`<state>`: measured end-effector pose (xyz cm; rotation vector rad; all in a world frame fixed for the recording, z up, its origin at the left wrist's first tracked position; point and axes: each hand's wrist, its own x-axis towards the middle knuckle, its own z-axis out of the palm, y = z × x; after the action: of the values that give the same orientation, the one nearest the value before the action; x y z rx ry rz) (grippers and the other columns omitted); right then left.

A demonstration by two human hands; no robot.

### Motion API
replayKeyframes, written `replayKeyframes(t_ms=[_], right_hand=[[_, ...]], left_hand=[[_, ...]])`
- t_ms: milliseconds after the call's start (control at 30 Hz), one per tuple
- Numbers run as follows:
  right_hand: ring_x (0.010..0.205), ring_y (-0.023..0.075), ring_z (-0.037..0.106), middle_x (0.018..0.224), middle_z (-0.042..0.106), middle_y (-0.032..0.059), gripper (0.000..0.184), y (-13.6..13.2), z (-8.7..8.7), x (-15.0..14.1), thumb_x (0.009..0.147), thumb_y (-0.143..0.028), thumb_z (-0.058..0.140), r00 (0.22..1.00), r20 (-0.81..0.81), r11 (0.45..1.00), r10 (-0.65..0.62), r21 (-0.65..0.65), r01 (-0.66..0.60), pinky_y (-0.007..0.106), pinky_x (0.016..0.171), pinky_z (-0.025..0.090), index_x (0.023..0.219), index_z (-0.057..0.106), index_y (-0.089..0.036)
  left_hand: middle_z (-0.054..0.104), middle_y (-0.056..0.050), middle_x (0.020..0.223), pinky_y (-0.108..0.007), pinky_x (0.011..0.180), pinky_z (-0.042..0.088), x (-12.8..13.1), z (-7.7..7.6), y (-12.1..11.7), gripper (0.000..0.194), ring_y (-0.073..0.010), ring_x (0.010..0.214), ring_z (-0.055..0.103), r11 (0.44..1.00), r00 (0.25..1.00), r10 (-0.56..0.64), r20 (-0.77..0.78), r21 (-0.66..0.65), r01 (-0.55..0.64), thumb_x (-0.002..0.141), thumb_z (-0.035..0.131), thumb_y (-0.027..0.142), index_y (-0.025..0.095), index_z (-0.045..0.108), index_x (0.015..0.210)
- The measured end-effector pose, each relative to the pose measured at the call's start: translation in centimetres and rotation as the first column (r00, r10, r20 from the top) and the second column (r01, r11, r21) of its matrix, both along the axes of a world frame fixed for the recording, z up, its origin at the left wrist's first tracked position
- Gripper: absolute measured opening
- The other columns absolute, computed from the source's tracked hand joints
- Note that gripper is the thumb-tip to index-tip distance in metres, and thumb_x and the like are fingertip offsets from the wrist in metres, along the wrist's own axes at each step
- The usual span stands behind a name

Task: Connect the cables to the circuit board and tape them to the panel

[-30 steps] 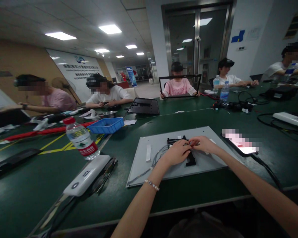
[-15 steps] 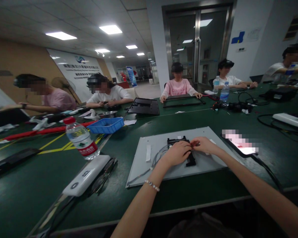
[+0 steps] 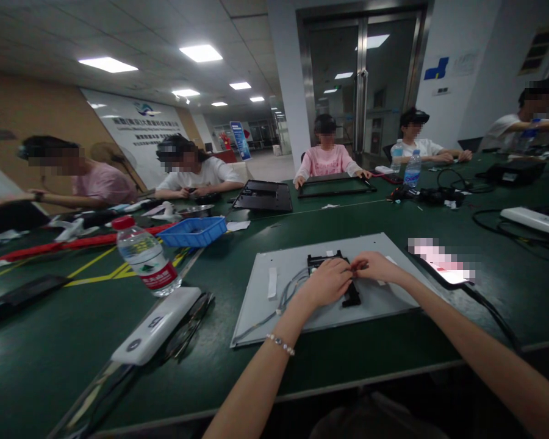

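Note:
A flat grey metal panel lies on the green table before me, with a black plastic bracket on its middle. My left hand is closed over the bracket, fingers bent and gathered on it. Close against those fingertips, my right hand is pinched at the bracket's upper right side. Whatever sits between its fingertips is too small and covered to make out. Grey cables run from beside the bracket to the panel's lower left. A white strip is on the panel's left part.
Left of the panel are a water bottle, a white power bank, glasses and a blue tray. A lit phone with a cable lies to the right. Several people sit around the table; one holds a black frame.
The view has shifted very slightly. My hands stay at the same place on the bracket, with hardly any visible finger movement.

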<state>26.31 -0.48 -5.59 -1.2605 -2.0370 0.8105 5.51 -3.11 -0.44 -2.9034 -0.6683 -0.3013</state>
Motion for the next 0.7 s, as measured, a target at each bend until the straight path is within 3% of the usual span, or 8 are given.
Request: replayKeyframes(t_ms=[700], right_hand=[[0.077,0.0175,0.063,0.082,0.070,0.0036,0.018,0.14,-0.51,0.21,0.067,-0.022,0.062,0.999,-0.042,0.999,0.010,-0.031,-0.011,0.028,0.072,0.049,0.082,0.070,-0.017]], left_hand=[[0.061,-0.010,0.104,-0.033,0.091,0.041,0.20,-0.05,0.11,0.024,-0.0195,0.099,0.056,0.998,0.999,-0.045,0.018,-0.035,0.046,0.093,0.040,0.018,0.015,0.062,0.101]])
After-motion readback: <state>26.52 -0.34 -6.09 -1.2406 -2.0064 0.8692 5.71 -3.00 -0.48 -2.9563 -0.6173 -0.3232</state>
